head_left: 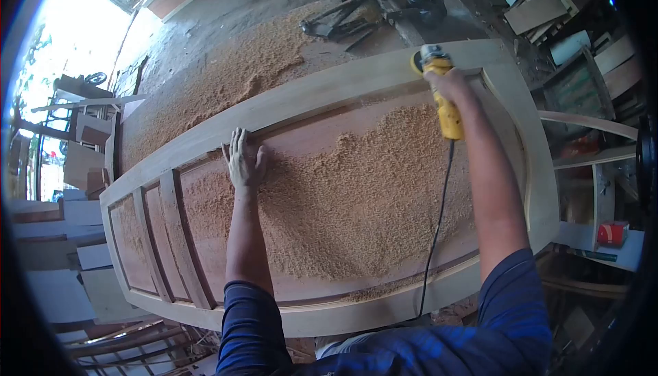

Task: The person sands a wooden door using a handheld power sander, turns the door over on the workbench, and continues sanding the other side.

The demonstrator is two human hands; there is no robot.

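Note:
A large panelled wooden door [308,105] lies flat in front of me, with curly wood shavings [363,191] heaped over its recessed panels. My right hand [450,85] grips a yellow angle grinder [449,121] near its head. The grinder's round disc [417,63] is at the door's far rail, towards the right end; whether it touches the wood I cannot tell. From the tool a black cord [439,222] runs back across the door towards me. My left hand [243,162] lies with spread fingers at the inner edge of the far rail, holding nothing.
Beyond the door, more shavings [226,88] cover a surface where a dark metal tool or stand [343,16] lies. Stacked boards [75,239] fill the left side. To the right are wooden frames [582,122] and a shelf with a red can [612,234].

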